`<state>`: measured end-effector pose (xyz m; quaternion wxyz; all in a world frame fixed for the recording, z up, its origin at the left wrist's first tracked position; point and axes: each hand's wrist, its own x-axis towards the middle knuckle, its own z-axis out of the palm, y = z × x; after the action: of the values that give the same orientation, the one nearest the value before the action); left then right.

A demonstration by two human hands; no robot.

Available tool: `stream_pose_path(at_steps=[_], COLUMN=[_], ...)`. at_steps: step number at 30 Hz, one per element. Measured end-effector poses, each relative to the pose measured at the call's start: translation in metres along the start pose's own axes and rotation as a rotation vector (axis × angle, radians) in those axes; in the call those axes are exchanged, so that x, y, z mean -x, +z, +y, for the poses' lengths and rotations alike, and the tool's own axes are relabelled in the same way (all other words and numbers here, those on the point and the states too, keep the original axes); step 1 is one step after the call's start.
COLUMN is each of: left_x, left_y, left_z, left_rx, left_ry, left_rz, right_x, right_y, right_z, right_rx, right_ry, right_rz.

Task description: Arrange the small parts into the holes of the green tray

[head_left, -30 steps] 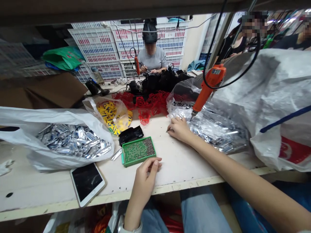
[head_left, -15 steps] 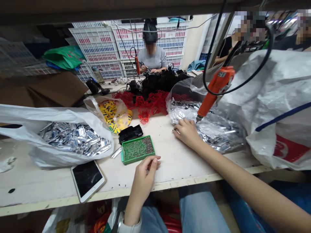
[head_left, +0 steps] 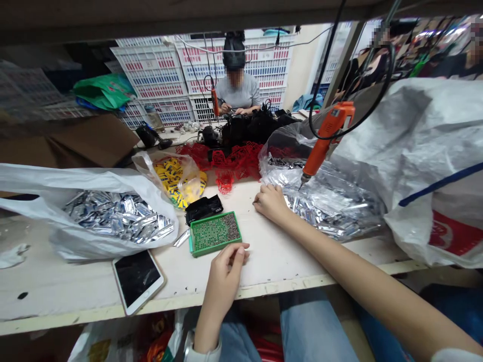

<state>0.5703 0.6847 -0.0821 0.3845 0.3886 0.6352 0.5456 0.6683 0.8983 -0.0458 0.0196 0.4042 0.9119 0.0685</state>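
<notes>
My left hand [head_left: 225, 271] rests at the table's front edge, fingers curled with the thumb against the forefinger, nothing visible in it. Just beyond it lies a green tray [head_left: 214, 234] full of small screws. My right hand [head_left: 269, 203] lies on the table against a clear bag of silver parts [head_left: 332, 203], its fingertips pinched on a small thin piece. An orange electric screwdriver [head_left: 324, 138] hangs on its cable, tip just above and right of that hand. A black part [head_left: 204, 207] lies behind the tray.
A second bag of silver parts [head_left: 116, 221] sits at left, with a phone [head_left: 138, 281] in front of it. A bag of yellow pieces [head_left: 177, 178] and red plastic parts [head_left: 232, 161] lie farther back. A large white bag [head_left: 433, 166] fills the right. A co-worker [head_left: 237, 90] sits opposite.
My right hand reached right to the bag of silver parts, then came back left onto the table. The hanging screwdriver swung right and back. My left hand stayed put.
</notes>
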Motion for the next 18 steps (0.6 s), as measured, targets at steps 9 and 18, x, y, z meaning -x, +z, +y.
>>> stream_pose_path(at_steps=[9, 18], left_x=[0.001, 0.0], left_y=[0.001, 0.003], left_z=[-0.004, -0.001], left_rx=[0.013, 0.031], left_ry=[-0.007, -0.001], left_rz=[0.01, 0.002], right_x=[-0.039, -0.027], right_y=[-0.007, -0.032], right_z=[-0.014, -0.004], right_rx=[-0.001, -0.075], right_ry=[-0.019, -0.203], right_rz=[-0.057, -0.214])
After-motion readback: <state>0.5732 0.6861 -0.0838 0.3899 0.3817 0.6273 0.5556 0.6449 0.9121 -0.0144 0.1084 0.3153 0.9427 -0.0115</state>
